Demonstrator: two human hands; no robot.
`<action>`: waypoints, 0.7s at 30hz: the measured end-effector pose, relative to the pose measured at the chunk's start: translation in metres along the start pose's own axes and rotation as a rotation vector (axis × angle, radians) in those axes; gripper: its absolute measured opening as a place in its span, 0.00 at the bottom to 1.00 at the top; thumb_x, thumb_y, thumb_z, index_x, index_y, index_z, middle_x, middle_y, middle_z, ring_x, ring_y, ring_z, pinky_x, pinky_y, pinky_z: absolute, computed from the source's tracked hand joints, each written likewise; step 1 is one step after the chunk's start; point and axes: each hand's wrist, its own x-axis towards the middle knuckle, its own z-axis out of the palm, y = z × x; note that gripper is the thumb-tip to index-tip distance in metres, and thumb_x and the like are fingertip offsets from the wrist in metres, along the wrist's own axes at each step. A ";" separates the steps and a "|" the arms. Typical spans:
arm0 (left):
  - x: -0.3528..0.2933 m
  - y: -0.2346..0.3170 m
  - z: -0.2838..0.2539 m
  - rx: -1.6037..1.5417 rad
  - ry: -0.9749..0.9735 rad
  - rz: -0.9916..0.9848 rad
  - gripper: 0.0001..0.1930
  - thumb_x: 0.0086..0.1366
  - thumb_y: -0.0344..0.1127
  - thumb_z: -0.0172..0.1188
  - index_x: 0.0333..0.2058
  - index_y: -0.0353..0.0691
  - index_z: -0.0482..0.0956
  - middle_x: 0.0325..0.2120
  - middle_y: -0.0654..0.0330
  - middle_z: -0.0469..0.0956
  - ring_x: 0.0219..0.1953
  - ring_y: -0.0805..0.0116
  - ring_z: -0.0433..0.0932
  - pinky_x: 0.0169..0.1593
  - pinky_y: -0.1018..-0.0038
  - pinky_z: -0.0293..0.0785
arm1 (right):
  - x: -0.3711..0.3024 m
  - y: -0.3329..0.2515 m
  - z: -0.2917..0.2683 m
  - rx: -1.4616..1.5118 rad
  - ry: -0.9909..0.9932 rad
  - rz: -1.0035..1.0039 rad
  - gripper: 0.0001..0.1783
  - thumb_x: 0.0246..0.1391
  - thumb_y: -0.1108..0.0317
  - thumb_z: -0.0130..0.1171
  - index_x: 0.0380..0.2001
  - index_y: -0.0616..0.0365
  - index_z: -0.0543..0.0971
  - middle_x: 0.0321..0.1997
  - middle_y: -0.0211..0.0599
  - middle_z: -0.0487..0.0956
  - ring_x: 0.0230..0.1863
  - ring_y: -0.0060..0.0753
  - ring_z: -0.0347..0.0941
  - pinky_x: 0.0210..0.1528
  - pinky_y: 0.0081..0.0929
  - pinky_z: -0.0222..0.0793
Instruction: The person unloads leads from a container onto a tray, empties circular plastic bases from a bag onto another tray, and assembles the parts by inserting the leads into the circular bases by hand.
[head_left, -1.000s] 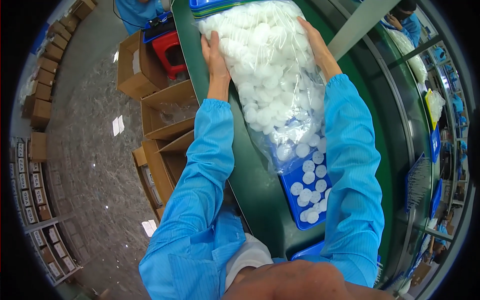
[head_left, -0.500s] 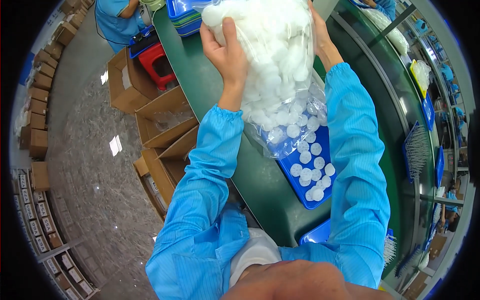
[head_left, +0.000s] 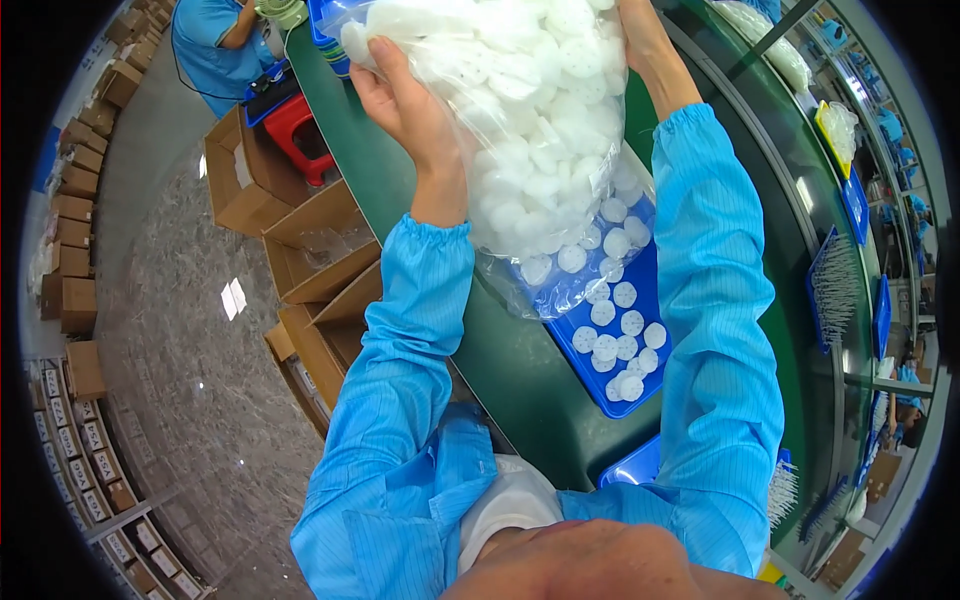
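A big clear plastic bag (head_left: 545,130) full of round white discs is held between my two hands over the green table. My left hand (head_left: 415,110) grips its left side, thumb up along the plastic. At the far right side of the bag my right hand (head_left: 645,40) supports it, its fingers partly hidden behind the plastic. Beneath the bag's near end lies a blue tray (head_left: 575,365) with loose white discs (head_left: 627,347) scattered in it. The clear, slack end of the bag hangs over the tray's far part.
A second blue tray (head_left: 635,466) lies nearer to me. Stacked blue trays (head_left: 325,25) stand at the far left of the table. Open cardboard boxes (head_left: 318,240) and a red stool (head_left: 300,135) are left of it. To the right runs a green conveyor (head_left: 740,150). A co-worker (head_left: 210,45) sits far left.
My left hand has moved a little left and nearer to me with its side of the bag. The bag's packed discs have shifted left, and it still hangs over the tray.
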 end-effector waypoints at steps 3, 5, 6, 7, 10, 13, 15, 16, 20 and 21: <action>0.011 -0.026 -0.006 -0.003 0.012 -0.041 0.19 0.79 0.47 0.53 0.54 0.37 0.71 0.49 0.61 0.78 0.50 0.73 0.76 0.57 0.74 0.70 | 0.026 0.017 -0.004 -0.196 0.285 0.058 0.36 0.68 0.44 0.52 0.61 0.69 0.73 0.63 0.47 0.76 0.61 0.45 0.73 0.63 0.43 0.70; 0.022 -0.034 -0.029 0.025 0.039 -0.062 0.19 0.78 0.48 0.52 0.54 0.37 0.71 0.49 0.61 0.78 0.49 0.72 0.76 0.55 0.73 0.72 | 0.037 0.030 0.008 -0.211 0.245 0.114 0.36 0.68 0.44 0.52 0.61 0.69 0.73 0.62 0.47 0.76 0.60 0.44 0.74 0.63 0.42 0.69; 0.028 -0.037 -0.041 0.072 0.113 -0.127 0.20 0.78 0.48 0.52 0.55 0.36 0.71 0.50 0.60 0.77 0.50 0.69 0.77 0.55 0.71 0.73 | 0.041 0.036 0.014 -0.234 0.216 0.159 0.37 0.68 0.43 0.51 0.62 0.69 0.72 0.61 0.47 0.77 0.60 0.44 0.74 0.63 0.42 0.69; 0.032 -0.045 -0.049 0.108 0.184 -0.201 0.21 0.78 0.49 0.52 0.56 0.36 0.70 0.51 0.58 0.77 0.50 0.66 0.78 0.55 0.69 0.75 | 0.048 0.044 0.009 -0.238 0.221 0.164 0.37 0.68 0.43 0.51 0.62 0.69 0.72 0.61 0.47 0.77 0.60 0.44 0.74 0.63 0.42 0.69; 0.041 -0.064 -0.072 0.065 0.294 -0.330 0.24 0.77 0.50 0.52 0.59 0.36 0.68 0.54 0.55 0.76 0.51 0.59 0.79 0.56 0.64 0.77 | 0.059 0.074 -0.017 -0.461 -0.029 0.173 0.38 0.69 0.39 0.50 0.58 0.68 0.77 0.56 0.47 0.81 0.58 0.42 0.75 0.64 0.39 0.69; 0.068 -0.076 -0.153 0.083 0.212 -0.402 0.27 0.77 0.48 0.53 0.65 0.36 0.64 0.60 0.51 0.72 0.59 0.54 0.76 0.62 0.58 0.74 | 0.062 0.120 0.001 -0.667 0.012 0.344 0.45 0.64 0.32 0.52 0.68 0.61 0.71 0.68 0.46 0.74 0.66 0.42 0.71 0.68 0.35 0.65; 0.047 -0.089 -0.147 0.082 0.128 -0.515 0.29 0.76 0.47 0.55 0.67 0.36 0.61 0.63 0.51 0.69 0.61 0.53 0.73 0.64 0.58 0.72 | 0.053 0.150 -0.052 -0.744 0.046 0.395 0.48 0.63 0.29 0.50 0.68 0.61 0.70 0.70 0.48 0.71 0.69 0.44 0.67 0.70 0.38 0.62; 0.036 -0.086 -0.148 0.104 0.061 -0.592 0.32 0.75 0.47 0.57 0.69 0.36 0.59 0.65 0.51 0.67 0.64 0.53 0.71 0.66 0.58 0.70 | 0.047 0.158 -0.066 -0.840 0.079 0.363 0.49 0.63 0.28 0.50 0.69 0.60 0.70 0.71 0.48 0.70 0.70 0.43 0.66 0.70 0.38 0.62; -0.012 -0.047 -0.168 0.268 0.021 -0.697 0.36 0.73 0.47 0.60 0.71 0.35 0.57 0.70 0.51 0.62 0.68 0.54 0.66 0.69 0.59 0.65 | 0.023 0.145 -0.054 -0.705 0.078 0.548 0.53 0.60 0.22 0.47 0.71 0.56 0.67 0.74 0.46 0.66 0.72 0.43 0.64 0.72 0.34 0.58; -0.029 -0.038 -0.155 0.197 0.020 -0.751 0.37 0.73 0.48 0.61 0.71 0.35 0.58 0.70 0.52 0.63 0.68 0.55 0.66 0.70 0.60 0.64 | 0.015 0.144 -0.067 -0.664 0.192 0.586 0.54 0.59 0.20 0.46 0.72 0.55 0.66 0.75 0.45 0.66 0.72 0.42 0.64 0.73 0.33 0.57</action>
